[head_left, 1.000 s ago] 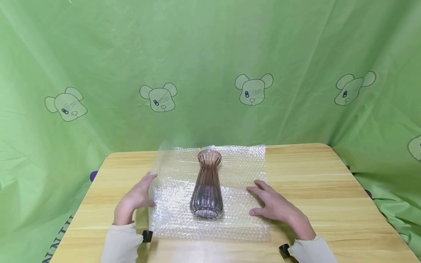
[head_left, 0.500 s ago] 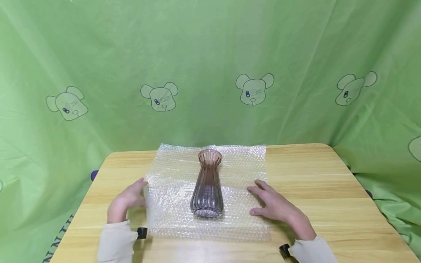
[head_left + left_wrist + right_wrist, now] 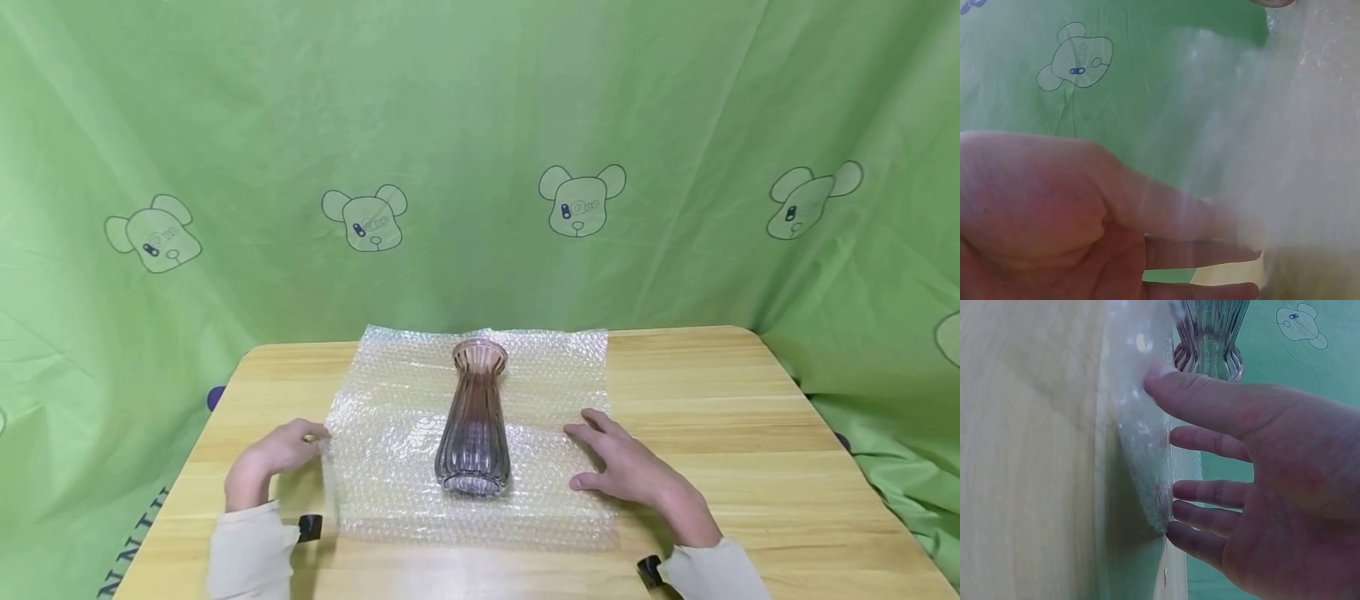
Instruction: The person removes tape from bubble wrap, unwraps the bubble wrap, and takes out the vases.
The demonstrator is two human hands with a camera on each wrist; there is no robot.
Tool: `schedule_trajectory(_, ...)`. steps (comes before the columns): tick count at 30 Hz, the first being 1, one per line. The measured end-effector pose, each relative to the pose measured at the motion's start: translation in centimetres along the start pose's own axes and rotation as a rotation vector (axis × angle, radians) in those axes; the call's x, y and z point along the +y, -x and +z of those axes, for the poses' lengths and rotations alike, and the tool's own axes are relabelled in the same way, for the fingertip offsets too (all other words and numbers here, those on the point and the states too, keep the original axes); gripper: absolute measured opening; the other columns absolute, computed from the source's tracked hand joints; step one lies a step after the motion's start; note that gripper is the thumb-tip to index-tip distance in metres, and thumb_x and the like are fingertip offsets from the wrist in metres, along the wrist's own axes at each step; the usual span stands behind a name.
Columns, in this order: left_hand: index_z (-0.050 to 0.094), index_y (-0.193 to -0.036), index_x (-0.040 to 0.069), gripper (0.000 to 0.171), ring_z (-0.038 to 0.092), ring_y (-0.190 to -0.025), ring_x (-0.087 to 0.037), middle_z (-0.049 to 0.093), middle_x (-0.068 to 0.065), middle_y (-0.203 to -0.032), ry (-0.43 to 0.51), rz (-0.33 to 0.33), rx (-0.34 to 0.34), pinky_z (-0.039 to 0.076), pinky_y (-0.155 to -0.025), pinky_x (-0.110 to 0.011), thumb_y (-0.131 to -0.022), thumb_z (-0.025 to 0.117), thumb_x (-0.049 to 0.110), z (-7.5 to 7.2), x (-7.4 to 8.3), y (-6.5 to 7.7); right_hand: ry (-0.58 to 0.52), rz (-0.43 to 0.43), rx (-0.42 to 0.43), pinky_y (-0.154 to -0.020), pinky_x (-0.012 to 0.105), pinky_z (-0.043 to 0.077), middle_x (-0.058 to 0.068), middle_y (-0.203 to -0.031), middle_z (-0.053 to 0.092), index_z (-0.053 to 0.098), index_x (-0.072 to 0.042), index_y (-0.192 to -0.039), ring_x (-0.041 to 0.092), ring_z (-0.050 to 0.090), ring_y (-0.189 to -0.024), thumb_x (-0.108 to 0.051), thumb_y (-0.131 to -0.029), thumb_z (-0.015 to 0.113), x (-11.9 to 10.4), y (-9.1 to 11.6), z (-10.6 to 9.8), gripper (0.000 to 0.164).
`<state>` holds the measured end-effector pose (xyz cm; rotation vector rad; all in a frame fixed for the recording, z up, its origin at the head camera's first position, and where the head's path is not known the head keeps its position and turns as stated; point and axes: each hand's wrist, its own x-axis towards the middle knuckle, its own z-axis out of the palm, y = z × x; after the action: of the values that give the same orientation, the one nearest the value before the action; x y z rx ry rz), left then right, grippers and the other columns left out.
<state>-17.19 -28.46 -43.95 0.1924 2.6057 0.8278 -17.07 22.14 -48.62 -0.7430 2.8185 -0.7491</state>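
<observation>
A ribbed glass vase (image 3: 474, 425), pinkish at its flared mouth and grey toward the base, lies on its side with the mouth at the far end. Beneath it is a sheet of clear bubble wrap (image 3: 390, 492). My left hand (image 3: 277, 457) pinches the sheet's left edge between thumb and fingers; in the left wrist view the hazy film (image 3: 1310, 144) rises over the thumb. On the other side, my right hand (image 3: 622, 462) rests with spread fingers at the sheet's right part. The right wrist view shows its fingers (image 3: 1207, 494) straight along the wrap's edge, the vase (image 3: 1213, 337) beyond.
A light wooden table (image 3: 750, 467) carries everything. A green curtain (image 3: 465, 125) printed with bear heads hangs behind and at both sides. Dark camera mounts (image 3: 309, 527) sit at the sleeves' cuffs.
My left hand has moved left and a little nearer, drawing the wrap's left edge outward and flatter. The vase and my right hand have stayed put.
</observation>
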Motion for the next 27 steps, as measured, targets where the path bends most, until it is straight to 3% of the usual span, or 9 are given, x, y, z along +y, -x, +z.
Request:
schedule_trajectory(4,0.057,-0.131,-0.017,0.042,0.047,-0.127,-0.059,0.054,-0.040,-0.134,0.028,-0.025,-0.007,0.042,-0.105,-0.068,-0.098,0.059,0.009,-0.3,0.1,0.3,-0.004,0.004,-0.004,-0.106,0.070,0.041,0.037,-0.154,0.033,0.055,0.000,-0.144,0.057,0.039,-0.137,-0.034,-0.082,0.086,0.0,0.0,-0.1,0.077)
schedule_trajectory(9,0.060,-0.128,-0.015,0.046,0.050,-0.124,-0.059,0.055,-0.040,-0.132,0.008,-0.035,0.009,0.045,-0.102,-0.067,-0.087,0.071,0.003,-0.3,0.4,0.6,-0.006,0.007,-0.005,-0.106,0.070,0.041,0.037,-0.154,0.033,0.054,0.000,-0.145,0.057,0.038,-0.137,-0.032,-0.082,0.086,0.0,0.0,-0.1,0.077)
schedule_trajectory(15,0.058,-0.128,-0.016,0.052,0.040,-0.133,-0.061,0.038,-0.042,-0.148,-0.096,0.028,0.066,0.036,-0.111,-0.068,-0.082,0.075,-0.001,0.1,1.9,0.6,-0.017,0.009,-0.013,-0.106,0.070,0.041,0.038,-0.155,0.032,0.054,0.001,-0.145,0.058,0.038,-0.137,-0.032,-0.082,0.086,-0.1,0.1,-0.1,0.077)
schedule_trajectory(22,0.051,-0.140,-0.013,0.072,0.035,-0.139,-0.058,0.036,-0.037,-0.153,-0.100,0.117,0.060,0.031,-0.115,-0.066,-0.076,0.081,-0.002,1.8,4.5,-0.3,-0.015,0.008,-0.010,-0.106,0.070,0.040,0.038,-0.154,0.032,0.055,0.001,-0.144,0.058,0.038,-0.137,-0.034,-0.081,0.086,-0.2,0.1,-0.2,0.079)
schedule_trajectory(27,0.044,-0.149,-0.007,0.090,0.024,-0.144,-0.058,0.025,-0.036,-0.159,-0.125,0.112,0.062,0.023,-0.116,-0.070,-0.070,0.084,-0.003,3.3,4.9,-1.8,-0.013,0.010,-0.016,-0.107,0.070,0.038,0.039,-0.154,0.031,0.054,0.002,-0.144,0.058,0.037,-0.137,-0.032,-0.081,0.086,0.0,0.0,-0.1,0.079)
